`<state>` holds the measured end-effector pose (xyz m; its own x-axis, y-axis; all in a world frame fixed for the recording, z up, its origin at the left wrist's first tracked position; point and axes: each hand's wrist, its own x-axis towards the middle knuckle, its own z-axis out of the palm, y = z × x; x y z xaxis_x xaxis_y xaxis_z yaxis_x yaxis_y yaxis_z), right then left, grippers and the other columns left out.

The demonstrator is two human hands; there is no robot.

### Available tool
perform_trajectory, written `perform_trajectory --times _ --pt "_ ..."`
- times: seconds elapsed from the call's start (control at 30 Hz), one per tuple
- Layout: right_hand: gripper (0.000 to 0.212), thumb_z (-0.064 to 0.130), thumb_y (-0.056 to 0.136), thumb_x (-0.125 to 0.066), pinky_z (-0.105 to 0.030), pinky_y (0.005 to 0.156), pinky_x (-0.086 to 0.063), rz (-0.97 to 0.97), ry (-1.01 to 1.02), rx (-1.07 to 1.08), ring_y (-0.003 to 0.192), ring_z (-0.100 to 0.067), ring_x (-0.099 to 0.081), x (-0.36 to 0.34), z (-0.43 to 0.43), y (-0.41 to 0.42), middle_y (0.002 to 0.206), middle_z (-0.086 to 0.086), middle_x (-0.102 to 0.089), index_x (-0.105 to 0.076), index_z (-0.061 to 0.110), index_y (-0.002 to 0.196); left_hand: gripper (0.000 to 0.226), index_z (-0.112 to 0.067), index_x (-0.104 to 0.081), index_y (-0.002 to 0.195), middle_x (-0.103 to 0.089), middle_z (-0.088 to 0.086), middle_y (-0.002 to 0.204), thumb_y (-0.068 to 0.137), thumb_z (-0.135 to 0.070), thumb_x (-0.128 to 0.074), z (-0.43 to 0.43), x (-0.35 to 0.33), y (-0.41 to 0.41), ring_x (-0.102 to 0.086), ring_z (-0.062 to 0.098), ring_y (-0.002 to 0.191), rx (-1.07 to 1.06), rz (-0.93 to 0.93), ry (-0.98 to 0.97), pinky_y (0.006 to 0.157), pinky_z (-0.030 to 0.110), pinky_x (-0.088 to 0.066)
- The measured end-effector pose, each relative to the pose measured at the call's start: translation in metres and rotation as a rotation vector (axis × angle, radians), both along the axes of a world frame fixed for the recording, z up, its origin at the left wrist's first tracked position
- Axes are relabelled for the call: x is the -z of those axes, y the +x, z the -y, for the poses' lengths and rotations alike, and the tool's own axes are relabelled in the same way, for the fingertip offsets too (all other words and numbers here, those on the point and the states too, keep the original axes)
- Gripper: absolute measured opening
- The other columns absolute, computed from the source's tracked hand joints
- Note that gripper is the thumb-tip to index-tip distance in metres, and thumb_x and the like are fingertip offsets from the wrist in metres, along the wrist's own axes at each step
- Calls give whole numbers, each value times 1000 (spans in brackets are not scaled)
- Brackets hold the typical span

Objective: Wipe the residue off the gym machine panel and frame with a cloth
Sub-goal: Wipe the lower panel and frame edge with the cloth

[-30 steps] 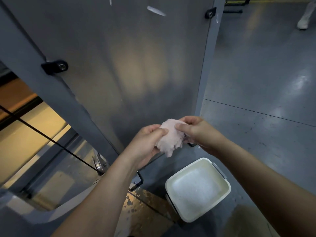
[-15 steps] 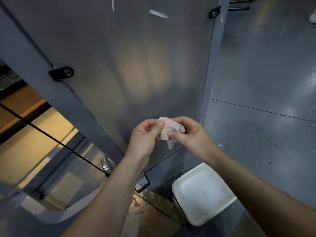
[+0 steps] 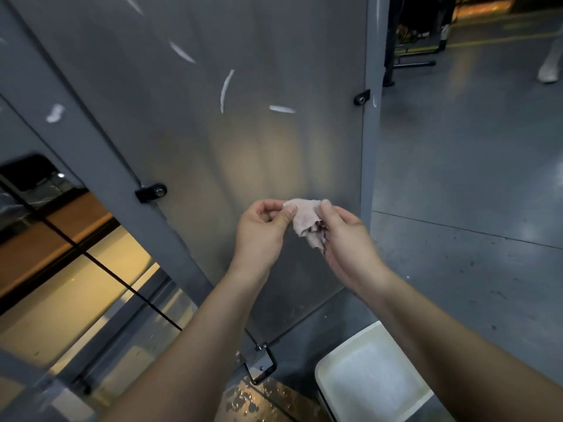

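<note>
A small pale pink cloth hangs crumpled between my two hands in front of the grey machine panel. My left hand pinches its left edge with thumb and fingers. My right hand grips its right side. White residue streaks mark the panel above my hands, another white streak lies to their right, and a white blob sits on the slanted grey frame bar at the left. The upright frame post borders the panel on the right.
A white square tub of foamy water stands on the floor at the lower right. A thin black cable runs diagonally at the left. Wet floor spots lie near the panel's bottom bracket. A person's white shoe shows far right.
My hands have risen with the cloth and spread it out between them. The view has tilted upward, bringing more residue streaks on the panel and frame into sight.
</note>
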<state>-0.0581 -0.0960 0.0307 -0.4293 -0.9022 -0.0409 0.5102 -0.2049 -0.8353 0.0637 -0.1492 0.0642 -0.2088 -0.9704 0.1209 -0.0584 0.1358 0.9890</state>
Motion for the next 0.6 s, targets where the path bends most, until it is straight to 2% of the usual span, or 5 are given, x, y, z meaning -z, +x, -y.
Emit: perform_trajectory --times 0.07,0.2,0.33,0.43,0.6 --pt "34 31 101 -63 -31 85 -57 -131 -50 3 97 -25 -72 -16 2 5 106 -17 -75 -69 -1 113 13 -14 -62 88 -69 11 81 94 -8 -72 5 -19 -5 -60 7 63 -2 -2 -19 67 24 -50" --pt "10 5 95 -69 -22 65 -51 -314 -41 133 71 -10 -65 -38 13 -7 89 -4 -71 -65 13 100 8 -11 -72 96 -71 -3 80 99 -10 -65 8 -53 -5 -63 1 68 110 177 -140 66 15 -49" --pt "41 -1 93 -63 -30 64 -57 -504 -12 214 71 -15 -63 -56 27 -37 97 -5 -66 -50 25 121 21 -16 -77 100 -73 0 93 92 -17 -57 15 -66 16 -57 27 106 -74 671 -716 91 32 -46" --pt "33 11 88 -62 -41 90 -59 -747 0 417 90 -13 -68 -75 46 -56 107 0 -65 -62 36 110 26 -13 -73 95 -67 3 105 81 -19 -52 15 -68 41 -45 36 119 -204 873 -1053 104 48 -37" --pt "30 8 91 -70 -9 101 -41 -985 -148 553 107 6 -56 -95 69 -42 124 -8 -52 -68 9 121 43 -9 -68 116 -45 15 148 77 -19 -52 15 -67 71 -28 38 144 -300 1122 -1220 126 54 -2"
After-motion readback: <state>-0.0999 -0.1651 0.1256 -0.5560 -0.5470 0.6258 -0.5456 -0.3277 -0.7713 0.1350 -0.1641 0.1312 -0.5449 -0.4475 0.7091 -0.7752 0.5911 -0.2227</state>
